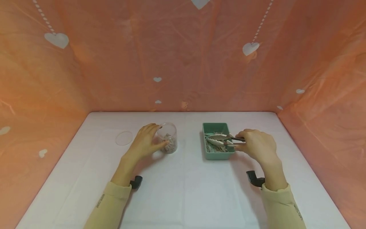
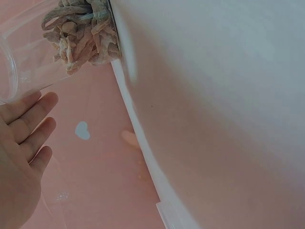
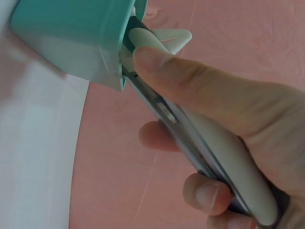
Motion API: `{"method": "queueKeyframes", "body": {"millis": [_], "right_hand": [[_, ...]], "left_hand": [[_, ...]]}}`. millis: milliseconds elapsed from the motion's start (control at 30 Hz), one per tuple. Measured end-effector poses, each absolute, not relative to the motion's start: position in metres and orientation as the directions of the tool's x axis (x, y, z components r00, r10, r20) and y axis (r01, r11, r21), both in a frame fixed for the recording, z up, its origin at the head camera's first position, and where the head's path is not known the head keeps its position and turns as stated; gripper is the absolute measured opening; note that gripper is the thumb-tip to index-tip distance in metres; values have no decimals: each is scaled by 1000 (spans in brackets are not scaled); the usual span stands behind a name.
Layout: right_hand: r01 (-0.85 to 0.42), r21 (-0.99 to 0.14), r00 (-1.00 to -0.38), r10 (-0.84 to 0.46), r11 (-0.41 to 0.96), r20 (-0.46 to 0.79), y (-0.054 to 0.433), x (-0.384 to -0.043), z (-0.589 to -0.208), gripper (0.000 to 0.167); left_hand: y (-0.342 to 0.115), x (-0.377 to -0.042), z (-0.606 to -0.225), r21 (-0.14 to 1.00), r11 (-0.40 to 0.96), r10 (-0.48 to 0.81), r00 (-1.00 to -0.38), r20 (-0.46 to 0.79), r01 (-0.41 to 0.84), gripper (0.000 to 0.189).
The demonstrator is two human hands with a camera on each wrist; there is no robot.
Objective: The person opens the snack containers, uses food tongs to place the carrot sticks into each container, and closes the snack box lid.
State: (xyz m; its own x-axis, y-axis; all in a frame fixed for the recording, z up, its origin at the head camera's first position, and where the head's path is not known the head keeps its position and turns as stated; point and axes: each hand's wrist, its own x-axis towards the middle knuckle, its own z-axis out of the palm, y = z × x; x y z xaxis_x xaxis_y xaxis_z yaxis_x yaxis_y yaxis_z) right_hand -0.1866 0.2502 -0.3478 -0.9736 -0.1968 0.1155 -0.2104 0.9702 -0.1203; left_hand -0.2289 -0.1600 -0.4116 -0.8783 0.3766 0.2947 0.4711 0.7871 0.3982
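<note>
The right hand (image 1: 261, 148) holds the shiny metal tongs with pale grips (image 1: 218, 140), and their tips are inside the green, box-shaped tub (image 1: 218, 156). The tongs look stiff and a bit springy. Bare metal may be slippery, so the pale grips seem the best place to squeeze. The thin, dry, grey-brown strips (image 1: 208, 147) in the tub look light and likely to crumble, so a gentle pinch should suit them.

The left hand (image 1: 145, 141) is at the clear, round plastic jar (image 1: 172, 137), fingers straight, not clenched. The jar looks light and tippy; its sides seem good to hold.
</note>
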Motion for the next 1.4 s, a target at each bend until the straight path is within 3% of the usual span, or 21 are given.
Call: {"method": "queueKeyframes", "body": {"millis": [500, 1000, 1100, 1267, 1400], "right_hand": [[-234, -133, -965, -213, 963, 156, 259, -185, -342, 40], [-243, -187, -941, -185, 952, 283, 265, -177, -335, 45], [-271, -186, -915, -193, 944, 353, 262, -175, -335, 45], [-375, -182, -816, -231, 909, 529, 252, -177, -337, 45], [-462, -193, -756, -271, 866, 595, 238, -181, -337, 46]], "left_hand": [[-160, -228, -411, 403, 787, 372, -880, 294, 467, 77], [-160, -227, -411, 410, 787, 368, -884, 287, 461, 77], [-160, -227, -411, 413, 785, 370, -884, 286, 462, 78], [-160, -228, -411, 424, 785, 364, -890, 273, 451, 80], [-159, -229, -412, 420, 784, 366, -887, 282, 457, 79]]}}
